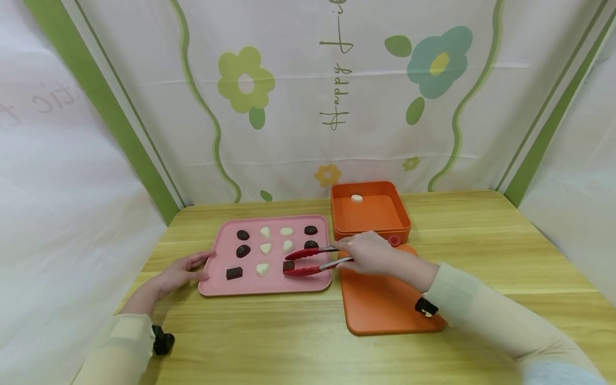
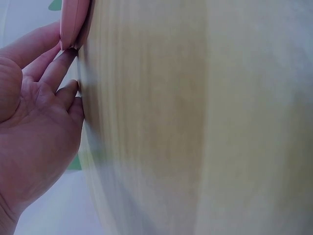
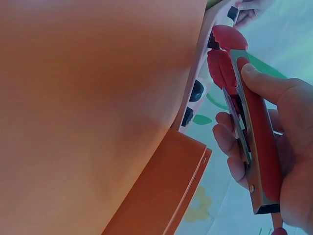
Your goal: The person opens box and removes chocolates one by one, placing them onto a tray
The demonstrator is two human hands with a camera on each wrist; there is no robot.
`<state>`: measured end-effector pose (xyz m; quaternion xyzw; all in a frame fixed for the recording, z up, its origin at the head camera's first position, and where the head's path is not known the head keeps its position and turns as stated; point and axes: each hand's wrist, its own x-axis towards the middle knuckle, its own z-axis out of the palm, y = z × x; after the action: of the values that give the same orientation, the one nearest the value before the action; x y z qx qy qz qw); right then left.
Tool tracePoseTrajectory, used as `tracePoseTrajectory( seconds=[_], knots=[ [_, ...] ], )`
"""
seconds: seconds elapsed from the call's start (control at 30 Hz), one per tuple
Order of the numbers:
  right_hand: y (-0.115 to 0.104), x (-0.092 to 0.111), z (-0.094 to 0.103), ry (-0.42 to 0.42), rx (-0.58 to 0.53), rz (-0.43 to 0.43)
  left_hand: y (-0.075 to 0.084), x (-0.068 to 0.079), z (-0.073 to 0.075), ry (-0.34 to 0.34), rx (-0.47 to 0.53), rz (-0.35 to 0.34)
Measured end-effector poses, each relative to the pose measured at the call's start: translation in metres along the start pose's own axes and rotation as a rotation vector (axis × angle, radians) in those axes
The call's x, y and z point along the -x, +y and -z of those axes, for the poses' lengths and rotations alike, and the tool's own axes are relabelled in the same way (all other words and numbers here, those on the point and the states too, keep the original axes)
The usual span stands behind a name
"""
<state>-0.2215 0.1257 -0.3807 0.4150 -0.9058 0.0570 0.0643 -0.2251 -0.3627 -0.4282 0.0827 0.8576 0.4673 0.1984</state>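
Note:
My right hand (image 1: 369, 253) grips red-and-silver tongs (image 3: 264, 142), its thumb on the near arm and its fingers curled round the other. The tongs' red tips stand on either side of a dark square chocolate (image 1: 289, 265) on the pink tray (image 1: 269, 287); whether they squeeze it I cannot tell. More dark chocolates (image 1: 234, 273) and white chocolates (image 1: 262, 269) lie in rows there. One dark oval piece (image 1: 311, 244) is partly covered by the tongs. With loosely bent fingers, my left hand (image 1: 175, 274) touches the tray's left rim, thumb and fingertips against it.
Behind my right hand stands an orange box (image 1: 370, 211) holding one white chocolate (image 1: 356, 198). An orange lid (image 1: 385, 310) lies flat before it, beneath my right forearm. The wooden table (image 1: 269, 342) ends at a white flowered curtain (image 1: 298, 144).

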Motion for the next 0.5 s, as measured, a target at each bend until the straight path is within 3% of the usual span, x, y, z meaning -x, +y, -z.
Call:
tracePoseTrajectory(
  seconds=[0.5],
  knots=[
    [0.002,0.032,0.010,0.064,-0.007,-0.057,0.001,0.000,0.000,0.001,-0.012,-0.011]
  ],
)
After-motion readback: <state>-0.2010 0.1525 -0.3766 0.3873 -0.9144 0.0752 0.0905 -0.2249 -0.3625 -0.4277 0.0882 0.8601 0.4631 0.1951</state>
